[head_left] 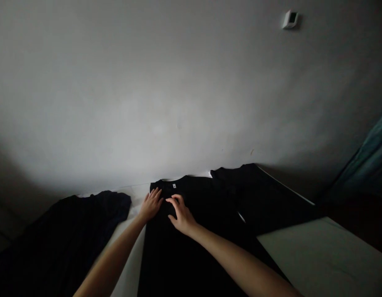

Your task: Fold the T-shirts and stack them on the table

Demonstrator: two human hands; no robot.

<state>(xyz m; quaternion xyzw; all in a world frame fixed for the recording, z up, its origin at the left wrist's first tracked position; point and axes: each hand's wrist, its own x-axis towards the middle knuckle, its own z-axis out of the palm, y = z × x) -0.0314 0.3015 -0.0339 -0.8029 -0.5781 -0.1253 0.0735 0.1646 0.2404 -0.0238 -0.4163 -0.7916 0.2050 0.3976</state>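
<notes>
Your left hand (151, 205) lies flat, fingers extended, on the black shirt (191, 206). Your right hand (181, 216) curls loosely, thumb and fingertips apart.

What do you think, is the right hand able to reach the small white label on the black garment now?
Probably yes: the right hand is just below the white label, and nothing visible blocks the way.

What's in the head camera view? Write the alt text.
A left hand lies flat and a right hand curls over a black garment with a white label, spread on a pale surface between other dark cloths.
</notes>
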